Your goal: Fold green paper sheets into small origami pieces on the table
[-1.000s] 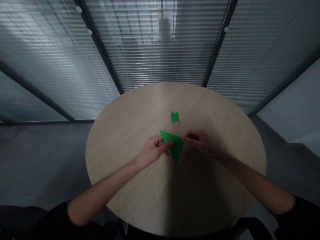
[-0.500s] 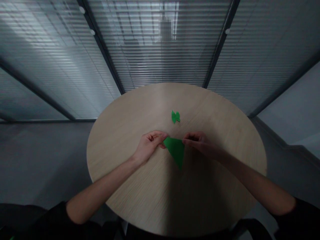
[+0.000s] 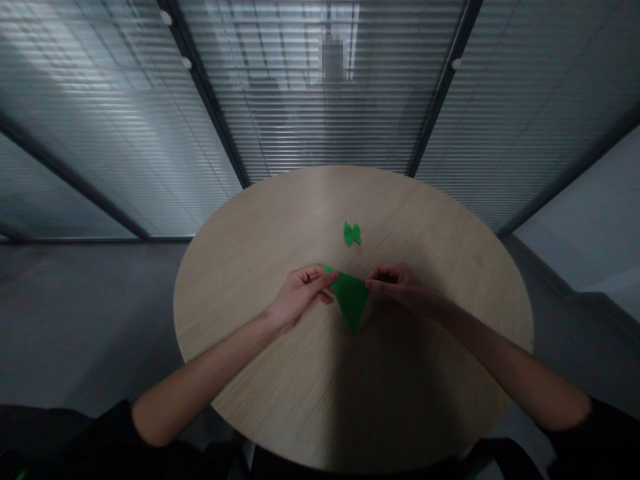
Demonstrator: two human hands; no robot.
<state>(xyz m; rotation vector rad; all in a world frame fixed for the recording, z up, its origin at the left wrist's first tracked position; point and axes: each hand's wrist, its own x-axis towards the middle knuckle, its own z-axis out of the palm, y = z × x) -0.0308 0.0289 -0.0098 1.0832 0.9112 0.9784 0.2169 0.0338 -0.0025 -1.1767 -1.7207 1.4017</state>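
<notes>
Between my hands is a green triangular piece of folded paper [image 3: 351,297], its long point hanging down towards me. My left hand [image 3: 301,293] pinches its upper left part, with the thumb on top and a green corner showing past the thumb. At the upper right corner, my right hand [image 3: 395,283] pinches the paper between thumb and fingertips. A small green folded paper shape [image 3: 351,233], something like a butterfly, lies on the table just beyond my hands.
The round wooden table [image 3: 260,220] spans the middle of the view. Behind it stand glass partitions with horizontal blinds [image 3: 330,133] and dark frames. A dark curved chair part [image 3: 500,453] shows at the near right edge.
The paper has turned slightly, its lower point swinging left and its upper left corner rising. My left thumb lies further in over the paper. My right hand keeps its pinch.
</notes>
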